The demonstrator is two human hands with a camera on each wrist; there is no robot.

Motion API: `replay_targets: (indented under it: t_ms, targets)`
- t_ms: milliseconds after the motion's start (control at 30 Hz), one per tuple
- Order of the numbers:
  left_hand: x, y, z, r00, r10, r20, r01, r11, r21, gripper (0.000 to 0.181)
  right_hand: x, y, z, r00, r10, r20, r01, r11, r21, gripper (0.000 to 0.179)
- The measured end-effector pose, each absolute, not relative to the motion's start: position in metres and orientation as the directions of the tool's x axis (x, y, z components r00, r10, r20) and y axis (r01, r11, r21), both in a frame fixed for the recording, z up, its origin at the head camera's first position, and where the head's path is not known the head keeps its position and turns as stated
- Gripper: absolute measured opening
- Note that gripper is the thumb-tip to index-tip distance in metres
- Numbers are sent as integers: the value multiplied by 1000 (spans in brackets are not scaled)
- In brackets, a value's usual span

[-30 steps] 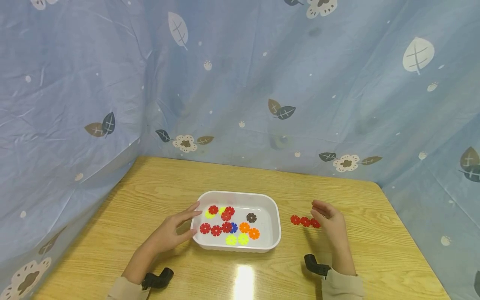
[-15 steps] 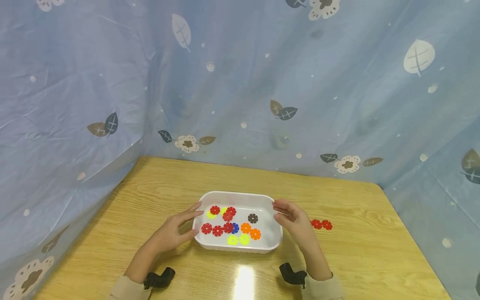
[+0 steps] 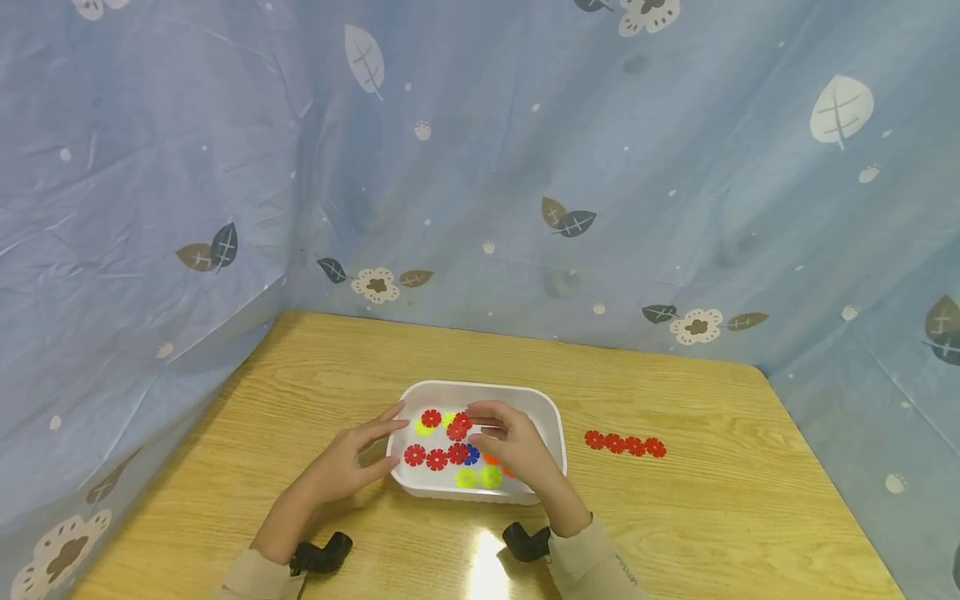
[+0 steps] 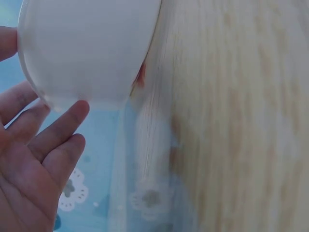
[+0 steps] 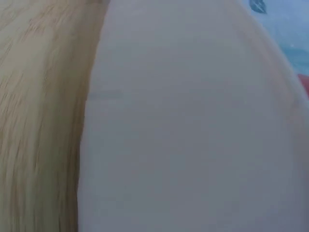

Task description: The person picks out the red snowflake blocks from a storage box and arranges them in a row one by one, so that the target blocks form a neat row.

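Lower centre: left hand (image 3: 347, 458), relaxed, is touching tray (image 3: 450, 493), likely steadying it; right hand (image 3: 519, 446), unclenched, is hovering by red discs (image 3: 437, 460).

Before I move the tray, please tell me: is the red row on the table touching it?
Apart: in the head view, table wood separates the red row from the tray.

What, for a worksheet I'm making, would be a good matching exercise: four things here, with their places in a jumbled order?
1. Left hand
2. Right hand
3. Row of four red discs
4. Blue disc

A. Lying inside the white tray
B. At the tray's left end
C. On the table, right of the tray
D. Hovering over the tray

Pairs: 1-B; 2-D; 3-C; 4-A.
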State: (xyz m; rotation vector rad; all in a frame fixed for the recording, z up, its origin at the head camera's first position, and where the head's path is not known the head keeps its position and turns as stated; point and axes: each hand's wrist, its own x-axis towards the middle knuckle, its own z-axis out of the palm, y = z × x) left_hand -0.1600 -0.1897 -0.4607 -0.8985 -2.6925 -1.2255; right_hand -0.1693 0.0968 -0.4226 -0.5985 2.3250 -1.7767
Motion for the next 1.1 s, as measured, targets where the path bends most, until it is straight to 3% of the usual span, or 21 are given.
replay_targets:
  t_ms: [567,1100]
  targets:
    - [-159,-189,-460,-830,483,278,527,517,675,47,-187,69,-444,-908,-413,-69,-153,481,-863,30]
    - [-160,-188,-460,-829,487,275,527,517,675,47,-181,60,-448,-893,-449,-25,-346,720,-601,31]
